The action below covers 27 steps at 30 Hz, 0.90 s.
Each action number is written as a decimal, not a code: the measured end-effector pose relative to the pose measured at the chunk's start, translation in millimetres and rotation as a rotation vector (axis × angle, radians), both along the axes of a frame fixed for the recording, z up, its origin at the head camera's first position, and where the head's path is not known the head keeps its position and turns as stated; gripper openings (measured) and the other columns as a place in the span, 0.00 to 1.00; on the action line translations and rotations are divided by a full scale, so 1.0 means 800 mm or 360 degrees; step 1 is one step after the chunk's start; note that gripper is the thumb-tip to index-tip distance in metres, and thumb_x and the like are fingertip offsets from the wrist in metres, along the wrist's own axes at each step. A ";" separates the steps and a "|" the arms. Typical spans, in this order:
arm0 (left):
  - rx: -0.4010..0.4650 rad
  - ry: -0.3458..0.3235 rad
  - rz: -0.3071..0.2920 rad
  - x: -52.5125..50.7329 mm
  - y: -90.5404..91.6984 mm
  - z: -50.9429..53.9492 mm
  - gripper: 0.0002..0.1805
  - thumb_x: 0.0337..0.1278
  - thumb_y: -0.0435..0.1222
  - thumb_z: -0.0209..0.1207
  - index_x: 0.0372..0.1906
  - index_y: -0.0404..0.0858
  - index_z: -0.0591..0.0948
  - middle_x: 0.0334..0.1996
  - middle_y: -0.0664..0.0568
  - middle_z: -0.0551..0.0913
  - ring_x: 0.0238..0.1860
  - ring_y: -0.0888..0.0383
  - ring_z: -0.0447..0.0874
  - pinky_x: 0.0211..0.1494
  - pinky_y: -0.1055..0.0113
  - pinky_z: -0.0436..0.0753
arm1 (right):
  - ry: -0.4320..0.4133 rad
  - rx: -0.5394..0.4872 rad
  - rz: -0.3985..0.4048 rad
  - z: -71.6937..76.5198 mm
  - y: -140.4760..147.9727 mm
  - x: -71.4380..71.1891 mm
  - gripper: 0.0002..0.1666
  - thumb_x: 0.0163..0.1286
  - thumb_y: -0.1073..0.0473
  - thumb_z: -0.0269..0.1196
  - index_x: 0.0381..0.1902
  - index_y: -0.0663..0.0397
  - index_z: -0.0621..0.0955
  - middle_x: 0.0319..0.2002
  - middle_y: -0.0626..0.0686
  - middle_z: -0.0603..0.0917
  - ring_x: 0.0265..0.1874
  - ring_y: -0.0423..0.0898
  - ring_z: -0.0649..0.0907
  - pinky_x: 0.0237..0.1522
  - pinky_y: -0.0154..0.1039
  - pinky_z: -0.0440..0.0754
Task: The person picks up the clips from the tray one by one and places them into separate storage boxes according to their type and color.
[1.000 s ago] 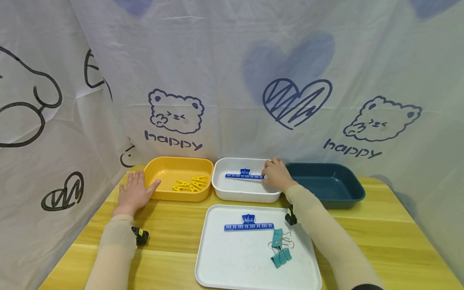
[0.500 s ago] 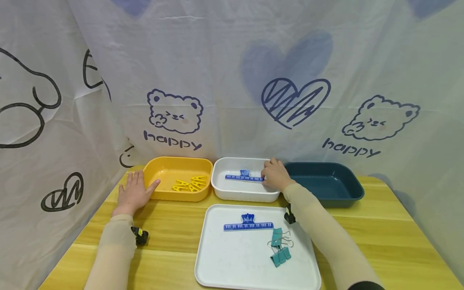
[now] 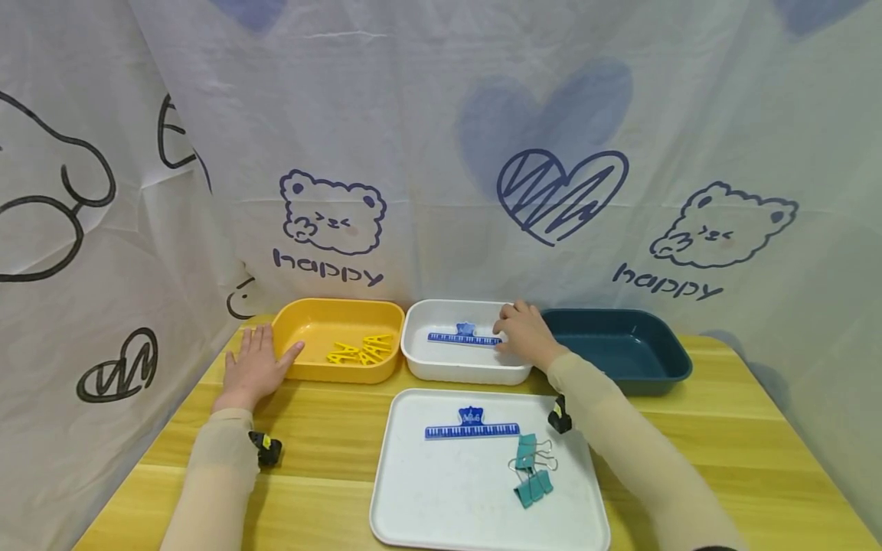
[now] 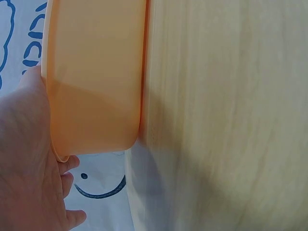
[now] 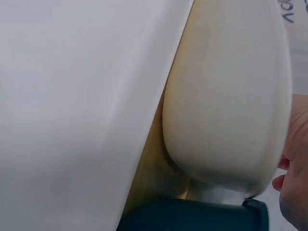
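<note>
My right hand (image 3: 527,335) is over the right end of the white bin (image 3: 468,371), its fingers spread around the right end of a blue piano-key page clip (image 3: 463,337) lying inside. The fingers look loosened from it; contact cannot be made out. In the right wrist view the bin's wall hides most of the hand (image 5: 297,168). My left hand (image 3: 253,369) rests at the left end of the yellow bin (image 3: 344,373), fingers straight and thumb over the rim. Several yellow clothespins (image 3: 361,351) lie in that bin.
A white tray (image 3: 441,497) lies in front, holding another blue page clip (image 3: 472,431) and teal binder clips (image 3: 534,488). A dark teal bin (image 3: 620,352) stands right of the white one. A printed curtain (image 3: 441,229) hangs close behind the bins.
My right fingers have spread from the blue page clip's end, which has settled lower in the white bin. The right wrist has shifted slightly right. My left hand stays still.
</note>
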State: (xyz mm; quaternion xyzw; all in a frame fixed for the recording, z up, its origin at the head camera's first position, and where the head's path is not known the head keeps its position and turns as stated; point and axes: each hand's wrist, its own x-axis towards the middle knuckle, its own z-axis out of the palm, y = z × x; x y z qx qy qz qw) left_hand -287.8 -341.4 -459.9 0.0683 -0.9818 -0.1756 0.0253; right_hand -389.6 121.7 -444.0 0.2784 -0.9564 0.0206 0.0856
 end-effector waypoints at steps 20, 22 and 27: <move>0.0013 -0.0007 -0.0010 0.003 0.003 0.002 0.57 0.64 0.70 0.31 0.75 0.26 0.38 0.75 0.27 0.37 0.76 0.31 0.30 0.71 0.27 0.33 | 0.0252 -0.0318 0.0247 0.017 0.029 0.065 0.14 0.62 0.49 0.69 0.42 0.49 0.87 0.45 0.52 0.79 0.47 0.50 0.71 0.49 0.47 0.70; 0.0012 -0.0010 -0.0011 0.003 0.003 0.002 0.57 0.64 0.70 0.30 0.75 0.26 0.38 0.75 0.27 0.37 0.76 0.31 0.30 0.71 0.27 0.33 | 0.0267 -0.0339 0.0288 0.015 0.031 0.070 0.14 0.62 0.49 0.69 0.42 0.49 0.87 0.45 0.51 0.79 0.46 0.49 0.71 0.49 0.46 0.70; 0.0019 -0.0012 -0.0014 0.005 0.004 0.002 0.57 0.64 0.70 0.30 0.75 0.26 0.38 0.75 0.27 0.37 0.76 0.31 0.30 0.71 0.28 0.33 | 0.0318 -0.0342 0.0378 0.014 0.033 0.085 0.15 0.60 0.48 0.70 0.41 0.48 0.87 0.44 0.51 0.79 0.45 0.49 0.71 0.47 0.46 0.70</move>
